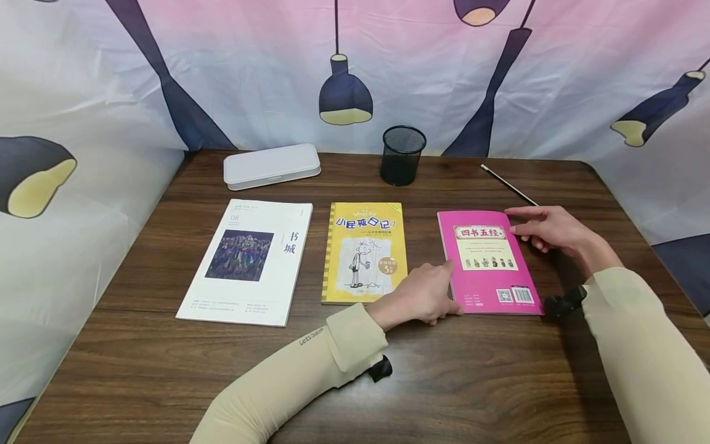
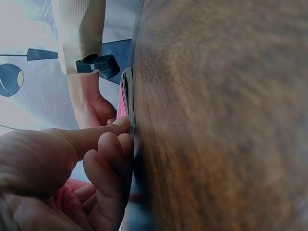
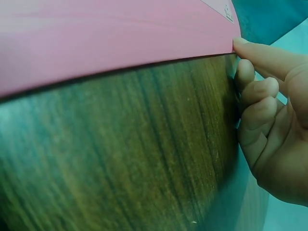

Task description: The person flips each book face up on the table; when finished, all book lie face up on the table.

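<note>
A pink book (image 1: pixel 488 290) lies flat on the wooden table at the right, its cover showing a cream panel of small figures and a barcode. At its lower left corner is my left hand (image 1: pixel 418 296), thumb by the bottom edge and index finger along the left side. My right hand (image 1: pixel 560 231) touches the opposite upper right corner with a straight finger, the thumb at the right edge. In the right wrist view the other fingers (image 3: pixel 260 89) are bent beside the pink cover (image 3: pixel 120 38). The left wrist view shows the thumb against the book's page edges (image 2: pixel 128 91).
Left of the pink book lie a yellow comic-style book (image 1: pixel 338 265) and a white book (image 1: pixel 238 308). Along the back stand a white case (image 1: pixel 272 165) and a black mesh pen cup (image 1: pixel 402 157). A thin pencil-like stick (image 1: pixel 507 184) lies behind my right hand.
</note>
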Motion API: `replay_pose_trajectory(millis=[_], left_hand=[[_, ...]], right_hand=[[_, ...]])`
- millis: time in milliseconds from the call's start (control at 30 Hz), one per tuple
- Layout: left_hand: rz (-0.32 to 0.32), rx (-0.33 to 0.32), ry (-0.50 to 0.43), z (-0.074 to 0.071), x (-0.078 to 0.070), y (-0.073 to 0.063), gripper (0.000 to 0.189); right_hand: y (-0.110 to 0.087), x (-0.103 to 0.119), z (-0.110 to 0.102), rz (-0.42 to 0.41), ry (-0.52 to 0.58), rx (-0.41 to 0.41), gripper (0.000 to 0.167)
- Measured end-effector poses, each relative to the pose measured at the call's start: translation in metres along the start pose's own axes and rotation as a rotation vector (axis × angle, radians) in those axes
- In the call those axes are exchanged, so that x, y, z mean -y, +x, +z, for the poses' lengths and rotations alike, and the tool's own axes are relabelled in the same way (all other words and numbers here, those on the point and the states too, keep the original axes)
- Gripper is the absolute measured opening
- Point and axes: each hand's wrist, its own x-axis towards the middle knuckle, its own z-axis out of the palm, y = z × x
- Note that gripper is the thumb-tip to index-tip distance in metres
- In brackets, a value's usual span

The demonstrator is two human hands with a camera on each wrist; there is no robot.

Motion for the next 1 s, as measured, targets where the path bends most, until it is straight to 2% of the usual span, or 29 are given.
replay_pose_trajectory(millis=[300, 567, 700, 900, 1000], left_hand=[[-0.013, -0.003, -0.018, 0.0, -0.001, 0.0, 0.05], [-0.023, 0.029, -0.016, -0.001, -0.001, 0.0, 0.048], [-0.025, 0.043, -0.001, -0.001, -0.001, 0.001, 0.045], [-0.019, 0.063, 0.008, -0.004, -0.001, 0.0, 0.045], [-0.017, 0.074, 0.005, -0.008, 0.0, -0.001, 0.045]], right_hand=[[-0.003, 0.002, -0.001, -0.008, 0.01, 0.01, 0.064], [-0.008, -0.009, -0.002, -0.014, 0.109, 0.024, 0.069], [-0.013, -0.017, -0.004, -0.036, 0.25, 0.038, 0.069], [-0.024, -0.021, -0.007, -0.13, 0.612, 0.088, 0.045], [-0.026, -0.018, -0.007, -0.158, 0.689, 0.089, 0.043]])
